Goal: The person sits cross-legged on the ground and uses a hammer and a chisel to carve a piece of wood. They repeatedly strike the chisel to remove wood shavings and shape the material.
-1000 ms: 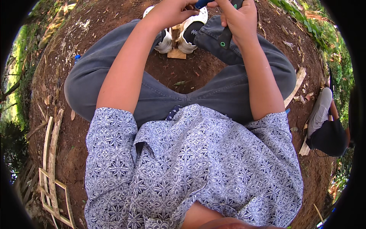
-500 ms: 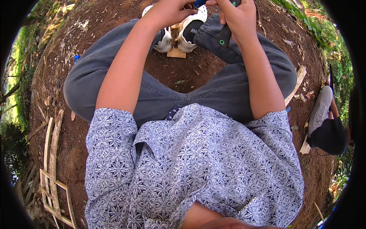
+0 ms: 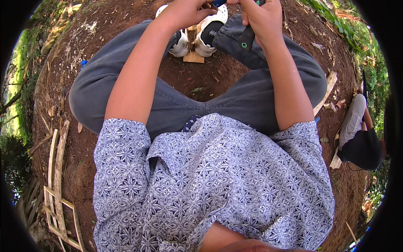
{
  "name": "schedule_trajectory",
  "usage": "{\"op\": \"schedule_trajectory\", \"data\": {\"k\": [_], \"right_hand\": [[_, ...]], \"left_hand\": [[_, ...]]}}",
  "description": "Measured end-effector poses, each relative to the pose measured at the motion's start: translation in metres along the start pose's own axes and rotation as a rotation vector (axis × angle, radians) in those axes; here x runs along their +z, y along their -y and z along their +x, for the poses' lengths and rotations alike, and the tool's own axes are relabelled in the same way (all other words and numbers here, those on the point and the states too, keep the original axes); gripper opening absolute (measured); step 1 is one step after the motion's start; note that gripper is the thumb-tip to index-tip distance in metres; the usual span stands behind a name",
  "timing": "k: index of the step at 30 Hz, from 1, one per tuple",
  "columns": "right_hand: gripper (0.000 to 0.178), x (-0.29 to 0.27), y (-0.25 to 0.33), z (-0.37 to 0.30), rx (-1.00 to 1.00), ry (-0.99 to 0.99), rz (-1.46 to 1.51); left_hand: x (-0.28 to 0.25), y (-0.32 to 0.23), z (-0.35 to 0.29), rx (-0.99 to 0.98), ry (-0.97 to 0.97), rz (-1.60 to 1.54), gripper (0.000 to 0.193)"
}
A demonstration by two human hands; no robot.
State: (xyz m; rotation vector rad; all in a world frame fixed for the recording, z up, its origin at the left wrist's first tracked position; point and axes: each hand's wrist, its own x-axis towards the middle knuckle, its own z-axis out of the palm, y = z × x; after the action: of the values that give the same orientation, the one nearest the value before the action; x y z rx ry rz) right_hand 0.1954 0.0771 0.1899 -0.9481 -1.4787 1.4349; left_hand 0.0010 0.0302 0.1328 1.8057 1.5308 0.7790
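At the upper edge, my left hand [image 3: 189, 11] is closed, its fingers curled beside a small blue object [image 3: 219, 3] cut off by the frame. What those fingers grip cannot be made out. My right hand [image 3: 264, 21] is wrapped round a black tool handle [image 3: 247, 38] with a green ring near its lower end; the tool's working end is out of sight. Its fingertips reach toward the blue object. Below both hands, a pale wood piece [image 3: 194, 57] stands on the soil between my white shoes [image 3: 205, 49].
Wooden strips and a slatted wood frame [image 3: 58, 201] lie at the left. A wood plank [image 3: 326, 93] rests by my right knee. Another person [image 3: 357, 138] sits at the far right. A small blue item [image 3: 83, 63] lies on the reddish soil [image 3: 189, 75] at the left.
The black handle has tilted slightly in my right hand. Both hands stay in nearly the same place.
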Motion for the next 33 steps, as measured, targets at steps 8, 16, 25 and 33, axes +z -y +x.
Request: {"op": "schedule_trajectory", "data": {"k": [8,16,25,33], "right_hand": [[0.033,-0.04,0.054,0.005,-0.01,0.008,-0.122],[0.041,-0.083,0.112,-0.037,0.255,0.376,-0.617],[0.034,-0.09,0.123,-0.044,0.057,0.132,-0.508],[0.037,-0.099,0.132,-0.038,-0.07,-0.022,-0.224]], "left_hand": [[0.001,0.01,-0.001,0.0,-0.016,-0.046,0.02],[0.003,0.012,-0.004,0.062,-0.069,-0.01,0.029],[0.002,0.009,-0.003,0.073,-0.073,0.023,0.029],[0.002,0.013,-0.007,0.055,-0.087,0.004,0.026]]}}
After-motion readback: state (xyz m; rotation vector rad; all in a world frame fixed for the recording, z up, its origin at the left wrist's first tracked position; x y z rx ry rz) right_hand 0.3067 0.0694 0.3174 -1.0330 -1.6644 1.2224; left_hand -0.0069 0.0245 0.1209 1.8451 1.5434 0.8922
